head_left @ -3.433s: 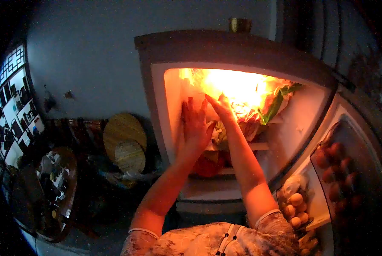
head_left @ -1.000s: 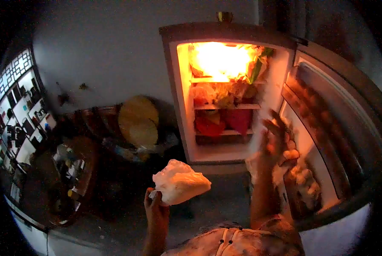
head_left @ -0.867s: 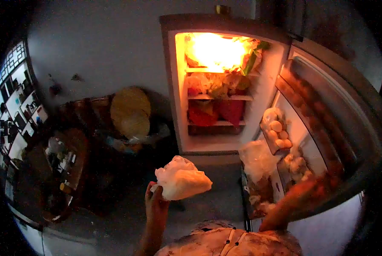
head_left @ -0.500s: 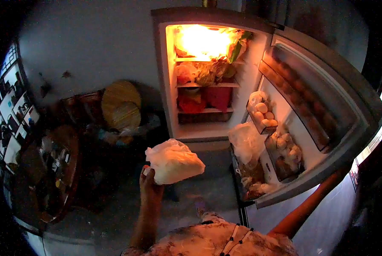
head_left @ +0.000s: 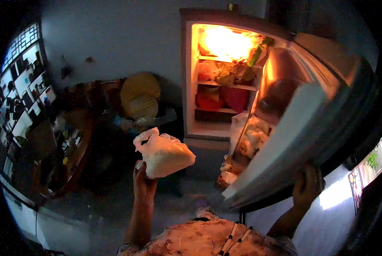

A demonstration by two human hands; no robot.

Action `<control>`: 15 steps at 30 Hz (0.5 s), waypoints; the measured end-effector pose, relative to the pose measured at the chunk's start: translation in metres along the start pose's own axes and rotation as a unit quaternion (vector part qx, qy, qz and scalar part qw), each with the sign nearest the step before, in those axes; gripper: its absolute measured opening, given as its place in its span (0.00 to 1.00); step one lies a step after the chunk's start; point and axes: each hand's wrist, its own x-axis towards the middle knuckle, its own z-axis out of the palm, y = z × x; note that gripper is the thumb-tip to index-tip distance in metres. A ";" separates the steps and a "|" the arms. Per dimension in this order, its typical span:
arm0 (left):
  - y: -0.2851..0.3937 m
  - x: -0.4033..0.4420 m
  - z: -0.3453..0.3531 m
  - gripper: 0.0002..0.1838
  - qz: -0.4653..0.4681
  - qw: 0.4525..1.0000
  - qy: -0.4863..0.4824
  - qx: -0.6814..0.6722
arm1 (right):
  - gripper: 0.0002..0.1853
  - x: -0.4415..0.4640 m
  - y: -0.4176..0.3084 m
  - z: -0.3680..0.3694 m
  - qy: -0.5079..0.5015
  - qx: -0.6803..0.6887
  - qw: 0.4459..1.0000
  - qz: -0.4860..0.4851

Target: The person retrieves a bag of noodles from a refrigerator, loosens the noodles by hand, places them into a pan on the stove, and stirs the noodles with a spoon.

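A pale plastic bag (head_left: 167, 155) with something bulky inside is pinched by my left hand (head_left: 144, 177), in front of and below the lit refrigerator (head_left: 210, 137). At the lower right, my right hand (head_left: 308, 185) lies against the outer edge of the refrigerator door (head_left: 280, 141); its fingers are dark, and their grip is unclear. The door stands partly open and blurred. Inside, the shelves hold leafy vegetables (head_left: 233, 72) and red bags (head_left: 233, 99), under a glaring light.
To the left are a dark wooden table (head_left: 82, 149) with items on it, and round yellow boards (head_left: 140, 96) by the wall. A small golden container (head_left: 232, 7) sits on top of the refrigerator. Bagged food (head_left: 255, 134) fills the door's racks.
The bag left the refrigerator area in my left hand after the first frame. My right hand moved to the door's outer side, and the door has swung inward, partly covering its racks.
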 end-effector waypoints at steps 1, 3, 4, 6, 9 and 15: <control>0.003 -0.004 -0.002 0.08 0.007 1.000 0.006 0.002 | 0.13 0.019 -0.010 0.011 -0.027 0.078 0.996 -0.024; 0.010 -0.016 -0.012 0.08 0.010 1.000 0.017 -0.006 | 0.16 0.055 -0.039 0.030 -0.073 0.188 0.978 -0.056; 0.010 -0.020 -0.018 0.08 0.023 0.999 0.027 -0.006 | 0.17 0.073 -0.055 0.038 -0.095 0.222 0.968 -0.063; 0.011 -0.031 -0.035 0.08 0.048 0.998 0.026 -0.020 | 0.17 0.095 -0.083 0.069 -0.069 0.242 0.964 -0.088; 0.012 -0.042 -0.034 0.09 0.092 0.992 0.089 -0.020 | 0.17 0.152 -0.119 0.107 -0.011 0.287 0.950 -0.122; 0.015 -0.073 -0.018 0.12 0.143 0.954 0.263 0.010 | 0.20 0.215 -0.174 0.183 0.085 0.380 0.912 -0.128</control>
